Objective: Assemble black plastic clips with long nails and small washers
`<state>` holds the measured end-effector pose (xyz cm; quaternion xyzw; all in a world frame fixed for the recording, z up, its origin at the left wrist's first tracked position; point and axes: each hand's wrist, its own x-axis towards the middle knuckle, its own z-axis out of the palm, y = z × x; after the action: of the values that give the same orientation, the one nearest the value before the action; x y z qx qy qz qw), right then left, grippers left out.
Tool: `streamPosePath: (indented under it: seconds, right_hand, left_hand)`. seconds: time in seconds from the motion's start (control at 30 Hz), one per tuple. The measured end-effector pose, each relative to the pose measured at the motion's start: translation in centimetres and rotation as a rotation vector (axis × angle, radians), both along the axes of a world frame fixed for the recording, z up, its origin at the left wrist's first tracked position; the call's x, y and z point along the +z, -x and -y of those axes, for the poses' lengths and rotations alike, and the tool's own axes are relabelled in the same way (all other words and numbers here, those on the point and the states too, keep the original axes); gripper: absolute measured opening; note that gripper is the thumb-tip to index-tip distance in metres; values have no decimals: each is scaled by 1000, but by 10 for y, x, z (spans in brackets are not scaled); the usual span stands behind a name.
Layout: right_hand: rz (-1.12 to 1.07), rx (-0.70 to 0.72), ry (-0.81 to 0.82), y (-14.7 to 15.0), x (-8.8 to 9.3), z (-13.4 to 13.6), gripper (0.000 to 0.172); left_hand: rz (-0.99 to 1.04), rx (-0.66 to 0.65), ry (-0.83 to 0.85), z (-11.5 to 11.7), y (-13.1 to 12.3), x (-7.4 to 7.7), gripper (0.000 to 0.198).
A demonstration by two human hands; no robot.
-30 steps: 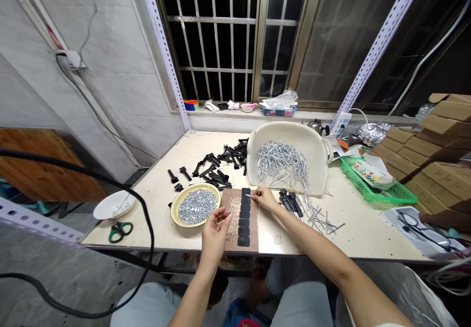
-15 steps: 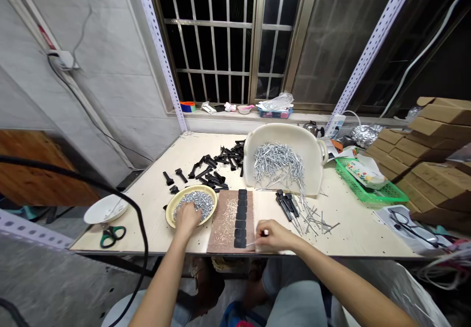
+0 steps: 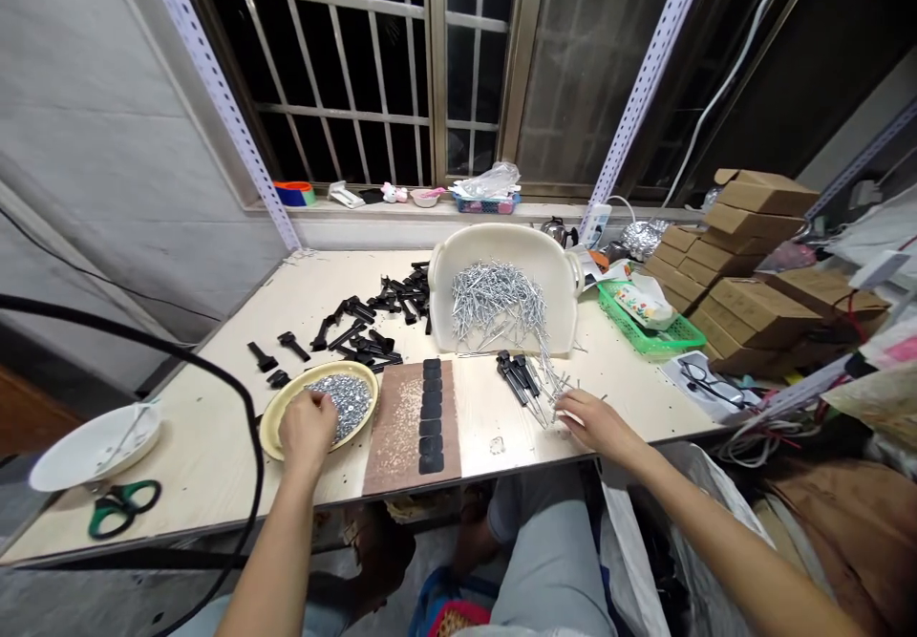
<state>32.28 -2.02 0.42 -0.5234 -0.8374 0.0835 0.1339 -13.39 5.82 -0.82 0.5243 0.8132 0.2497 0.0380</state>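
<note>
My left hand (image 3: 308,427) is at the yellow bowl (image 3: 270,438), fingers curled down at the small silver metal pieces (image 3: 351,403); what they grip is hidden. My right hand (image 3: 591,422) reaches over loose, long silver nails (image 3: 555,384) on the table, its thumb and fingers a little apart at the nails. Just left of it lie black-handled pieces with metal shafts (image 3: 520,379). Between the hands is a brown mat (image 3: 387,446) bearing pale crumbs and a column of black flat pads (image 3: 431,427).
A white tub (image 3: 501,241) holding many nails stands on its side behind the mat. Black plastic parts (image 3: 351,331) are scattered at the back left. Green-handled scissors (image 3: 125,506) and a white dish (image 3: 64,456) lie at left, a green basket (image 3: 663,339) at right. A black cable (image 3: 244,408) crosses the left side.
My right hand has left the mat's near right edge, where a thin metal piece showed at its fingers, and moved right to the loose nails. My left hand stays at the bowl. The view has turned right.
</note>
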Motion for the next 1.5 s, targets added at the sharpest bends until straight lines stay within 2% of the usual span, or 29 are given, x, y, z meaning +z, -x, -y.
streamPosePath:
  seconds: [0.07, 0.13, 0.23, 0.33, 0.4, 0.47, 0.53, 0.63, 0.73, 0.87, 1.1, 1.27, 1.4, 1.5]
  right_hand:
    - [194, 212, -110, 21, -4, -33, 24]
    - [371, 443, -151, 33, -9, -59, 21]
    - [507, 740, -195, 44, -15, -85, 14]
    - [519, 910, -277, 59, -15, -100, 17]
    - [481, 926, -357, 75, -11, -106, 21]
    - [403, 872, -440, 96, -4, -105, 24]
    - [292, 765, -500, 118, 5, -96, 24]
    - [143, 566, -506, 147, 21, -75, 23]
    - [71, 418, -449, 165, 32, -56, 22]
    - [40, 334, -377, 173, 35, -44, 27]
    - [-48, 305, -254, 173, 36, -42, 27]
    - [-255, 324, -107, 170, 34, -37, 20]
    - [-386, 277, -38, 167, 20, -57, 18]
    - [-346, 123, 38, 167, 7, -94, 16]
  left_hand:
    - [96, 14, -63, 7, -3, 3, 23]
    - [282, 19, -149, 15, -9, 5, 20]
    - [813, -1, -263, 28, -26, 6, 19]
    - [1313, -61, -287, 40, -53, 8, 18]
    - [1504, -97, -261, 45, -71, 11, 18]
    - [1647, -123, -239, 49, -88, 13, 20]
    - [1765, -147, -239, 52, -101, 14, 23]
    - [1888, -177, -287, 54, -115, 10, 28]
    - [1937, -189, -368, 54, -123, 4, 28]
    - [1892, -186, -419, 55, -126, -2, 33]
    - [1582, -270, -503, 61, -127, 1, 43]
    - [1437, -349, -502, 62, -123, 1, 44]
    - [1357, -478, -421, 60, -124, 1, 58]
    - [1293, -444, -368, 58, -127, 0, 65]
